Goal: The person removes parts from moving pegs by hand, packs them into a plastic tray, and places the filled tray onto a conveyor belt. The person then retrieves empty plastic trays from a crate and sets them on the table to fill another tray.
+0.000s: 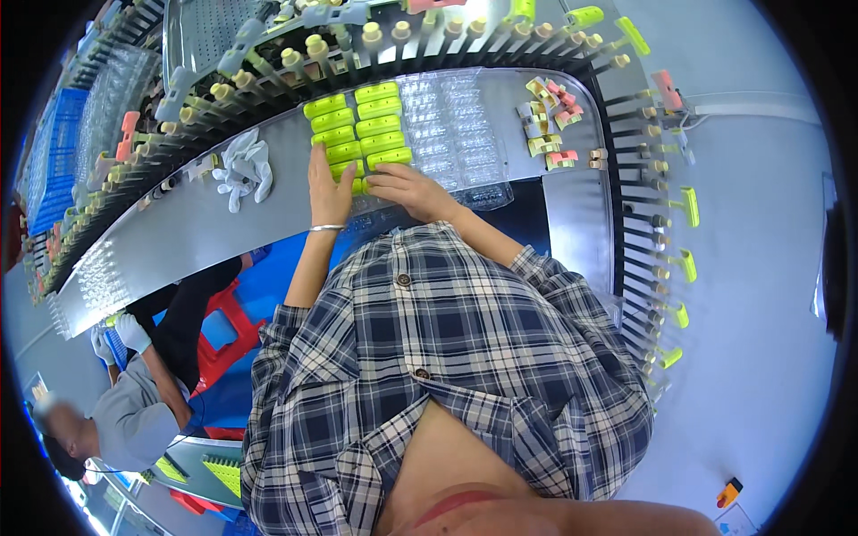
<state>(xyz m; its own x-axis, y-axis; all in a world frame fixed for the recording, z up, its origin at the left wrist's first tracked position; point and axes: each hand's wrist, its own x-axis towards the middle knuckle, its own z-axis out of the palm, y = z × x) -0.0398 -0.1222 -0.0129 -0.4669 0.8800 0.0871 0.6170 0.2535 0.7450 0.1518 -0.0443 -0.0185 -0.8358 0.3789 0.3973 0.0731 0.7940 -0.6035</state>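
Resting flat on the near end of the tray (451,134), the left hand (329,183) lies palm-down with its fingers together; its fingertips reach the lowest green pieces (359,125), and it closes on nothing. The right hand (407,186) lies just beside it, fingers stretched leftward over the tray's bottom row; whether a piece is pinched beneath those fingers cannot be told, since the hand covers them. A bracelet (326,229) circles the left wrist.

The green pieces stand in two columns in the left part of the clear tray, which lies on the grey bench (179,232). The lowest pair is partly hidden by both hands. The tray's right part is clear plastic whose pockets are hard to make out against the bench.

White gloves (244,168) lie crumpled on the bench left of the hands, apart from them. A small heap of pink and yellow-green clips (550,121) lies to the right of the tray. A conveyor of pegs (643,223) curves round the bench, bent by the lens; some pegs carry green pieces. The plaid shirt (447,357) hides the bench's near edge. At lower left another person (134,402) in gloves is cut off by the rim.
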